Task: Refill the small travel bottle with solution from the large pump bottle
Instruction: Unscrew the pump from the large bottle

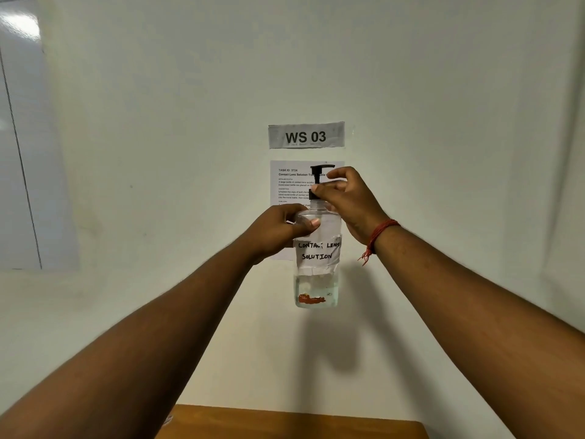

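Directly behind pump bottle: task sheet.

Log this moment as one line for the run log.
left hand: holds pump bottle aloft | right hand: grips pump collar | travel bottle: not in view

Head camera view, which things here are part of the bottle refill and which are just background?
Part of the job:
- clear plastic pump bottle with handwritten paper label
- its black pump head
- left hand holding the bottle
- right hand at the pump collar

Just around:
- grey WS 03 sign
- printed task sheet
- wooden table edge
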